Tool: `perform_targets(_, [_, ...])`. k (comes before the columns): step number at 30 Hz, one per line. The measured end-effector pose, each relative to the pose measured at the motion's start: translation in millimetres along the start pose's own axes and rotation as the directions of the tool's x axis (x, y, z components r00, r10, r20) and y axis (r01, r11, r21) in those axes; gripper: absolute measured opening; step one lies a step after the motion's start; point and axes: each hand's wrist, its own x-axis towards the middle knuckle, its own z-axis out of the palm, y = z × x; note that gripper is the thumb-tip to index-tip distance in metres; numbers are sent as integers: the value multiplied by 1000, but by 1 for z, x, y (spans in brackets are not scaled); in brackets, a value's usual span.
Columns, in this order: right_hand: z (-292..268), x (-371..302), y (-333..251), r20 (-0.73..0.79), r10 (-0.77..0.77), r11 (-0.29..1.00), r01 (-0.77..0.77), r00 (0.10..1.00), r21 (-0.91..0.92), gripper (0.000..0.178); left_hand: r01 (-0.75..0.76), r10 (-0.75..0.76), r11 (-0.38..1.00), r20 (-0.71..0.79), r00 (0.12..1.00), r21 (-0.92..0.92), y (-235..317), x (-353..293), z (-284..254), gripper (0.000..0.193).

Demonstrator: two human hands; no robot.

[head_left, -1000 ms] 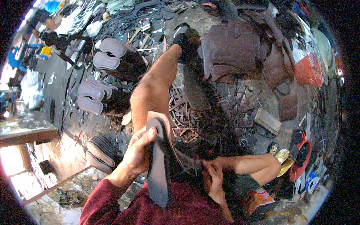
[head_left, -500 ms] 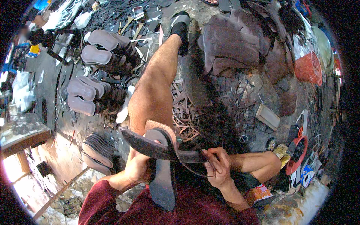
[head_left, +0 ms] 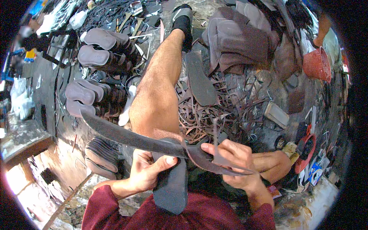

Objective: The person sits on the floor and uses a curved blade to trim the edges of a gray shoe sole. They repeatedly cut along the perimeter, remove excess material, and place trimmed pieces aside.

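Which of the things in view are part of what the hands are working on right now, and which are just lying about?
In hand:
- left hand gripping the dark grey flat sole-shaped piece
- right hand holding the long dark curved blade across that piece

Lying about:
- stacked dark soles
- heap of brown offcut strips
- red woven basket
- loose dark sole on the floor

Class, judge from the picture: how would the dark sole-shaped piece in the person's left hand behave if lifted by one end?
The dark sole piece looks thin and flat, so probably light. Held by the left hand, it hangs straight, suggesting some stiffness. Its matte surface likely grips well.
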Motion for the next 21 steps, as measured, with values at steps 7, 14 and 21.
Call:
perform_targets(7, [-50,59,-5,343,-66,996,83,937,-34,41,157,-165,947,4,986,280,6,0,3,31])
perform_targets(14, [-60,5,15,178,-20,932,-46,984,360,48,564,-487,817,666,566,119,1,24,-39,64])
perform_targets(21, [14,-58,-32,-482,425,825,-108,766,555,56,-201,172,959,-156,973,-199,-46,16,100,54])
